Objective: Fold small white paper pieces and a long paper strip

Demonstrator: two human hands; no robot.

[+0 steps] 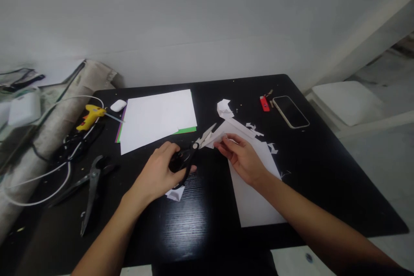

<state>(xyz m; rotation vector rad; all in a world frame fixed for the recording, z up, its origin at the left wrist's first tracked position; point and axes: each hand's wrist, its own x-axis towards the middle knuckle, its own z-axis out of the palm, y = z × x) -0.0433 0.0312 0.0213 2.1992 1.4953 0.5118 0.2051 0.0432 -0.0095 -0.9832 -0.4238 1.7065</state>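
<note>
My left hand [160, 172] is closed round the black handles of a pair of scissors [194, 148], whose blades point right and are parted at the edge of a white paper sheet [255, 194]. My right hand [241, 155] pinches the upper left corner of that sheet, just beside the blade tips. A small white paper scrap [175, 193] lies on the black table [200, 228] under my left hand. Several more white offcuts [224, 108] lie beyond the sheet.
A stack of white paper [158, 118] with green and purple sheets beneath sits at the back left. A yellow glue gun [90, 116], a white earbud case [118, 105], black pliers [92, 185] and white cables lie left. A red lighter [264, 103] and phone [290, 112] lie back right.
</note>
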